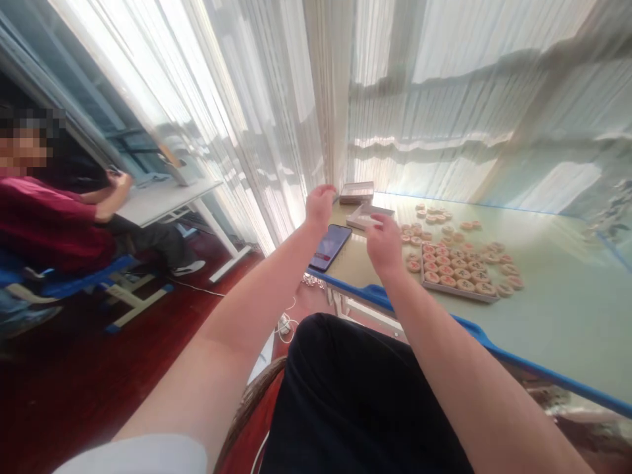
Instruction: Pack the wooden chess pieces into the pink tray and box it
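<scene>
My left hand (pixel 320 207) is raised at the table's far left corner, beside the curtain, with its fingers curled into a pinch. My right hand (pixel 385 245) hovers over the table's near edge, its fingers also curled, close to an open shallow box (pixel 369 217). What either hand holds, if anything, is too blurred to make out. Between my hands lies a phone (pixel 332 247), its screen lit. To the right stands a tray (pixel 461 293) filled with rows of round Chinese chess pieces (pixel 454 268), with red and dark characters.
Loose chess pieces (pixel 434 214) lie behind and right of the tray. Another box (pixel 357 191) sits at the far corner. Sheer curtains (pixel 424 118) hang behind the blue-edged table (pixel 563 329). At left, a seated person (pixel 54 217) is at a white table (pixel 168 197). White cables (pixel 285 326) lie below.
</scene>
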The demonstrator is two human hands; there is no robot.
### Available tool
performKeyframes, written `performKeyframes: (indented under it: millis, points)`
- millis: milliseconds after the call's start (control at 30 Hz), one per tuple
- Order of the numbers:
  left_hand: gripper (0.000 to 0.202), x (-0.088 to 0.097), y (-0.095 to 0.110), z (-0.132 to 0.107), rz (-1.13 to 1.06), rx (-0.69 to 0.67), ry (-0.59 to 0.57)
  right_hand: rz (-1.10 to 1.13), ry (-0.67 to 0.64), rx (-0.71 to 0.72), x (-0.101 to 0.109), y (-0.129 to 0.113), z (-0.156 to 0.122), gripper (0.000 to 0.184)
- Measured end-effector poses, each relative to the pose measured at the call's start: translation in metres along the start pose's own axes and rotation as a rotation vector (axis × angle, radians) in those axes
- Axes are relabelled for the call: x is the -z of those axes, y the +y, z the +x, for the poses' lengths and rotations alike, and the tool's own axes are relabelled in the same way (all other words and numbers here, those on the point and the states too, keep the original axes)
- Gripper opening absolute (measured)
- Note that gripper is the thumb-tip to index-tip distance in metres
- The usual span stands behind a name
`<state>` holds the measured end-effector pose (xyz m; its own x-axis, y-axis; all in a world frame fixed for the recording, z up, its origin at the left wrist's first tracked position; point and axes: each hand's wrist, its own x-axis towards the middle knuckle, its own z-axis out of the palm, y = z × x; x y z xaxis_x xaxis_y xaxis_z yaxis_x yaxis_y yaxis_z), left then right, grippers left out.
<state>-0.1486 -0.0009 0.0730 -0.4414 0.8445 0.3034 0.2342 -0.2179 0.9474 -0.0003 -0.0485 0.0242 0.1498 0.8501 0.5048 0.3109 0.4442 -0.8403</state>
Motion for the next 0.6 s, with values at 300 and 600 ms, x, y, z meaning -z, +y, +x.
performKeyframes:
  millis: [300,600]
  points:
    - [0.03,-0.006,-0.026,0.05,0.569,-0.124,-0.322,-0.206,0.185,0.076,-0.024,0.059,0.027,0.029]
    - [0.034,-0.033,-0.041,0.057,0.897,-0.066,-0.686,-0.199,0.066,-0.001,-0.029,0.051,0.022,0.031]
